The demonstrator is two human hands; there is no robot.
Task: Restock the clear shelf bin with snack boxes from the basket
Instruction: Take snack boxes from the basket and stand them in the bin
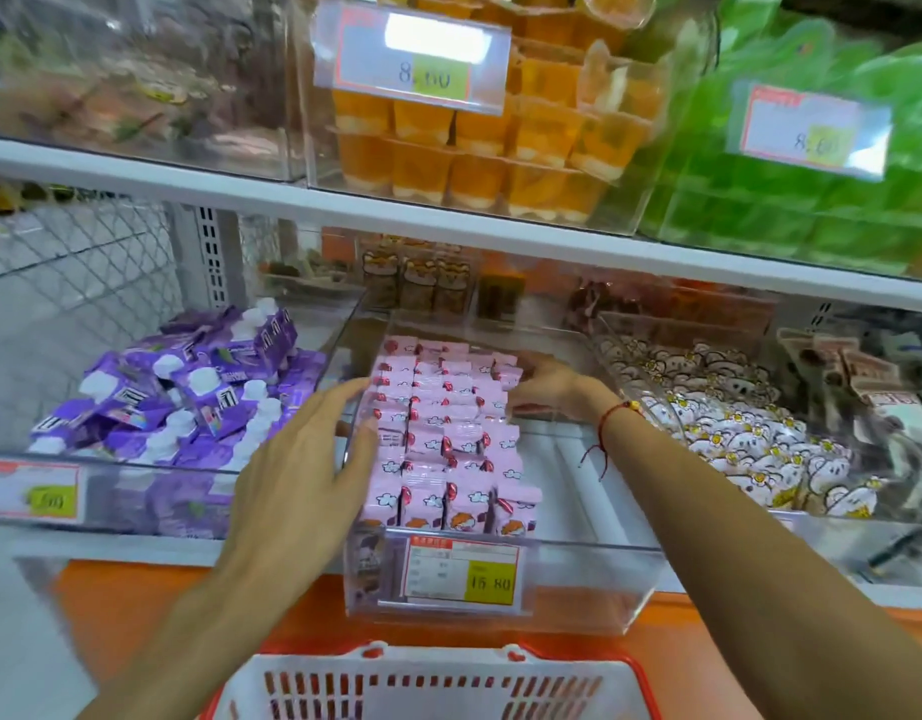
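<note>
where white shelves (448, 220) hold clear bin (578, 579), left hand (297, 470) lies flat, right hand's (547, 381) grip unclear.

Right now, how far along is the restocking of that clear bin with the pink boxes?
Well along, by the look of it. The clear bin already holds rows of pink snack boxes on its left side; its right side is bare. In hand: the left hand rests on the left rows and the right hand touches the back ones, seemingly tidying. Left: filling that gap. The basket contents are out of view.
</note>
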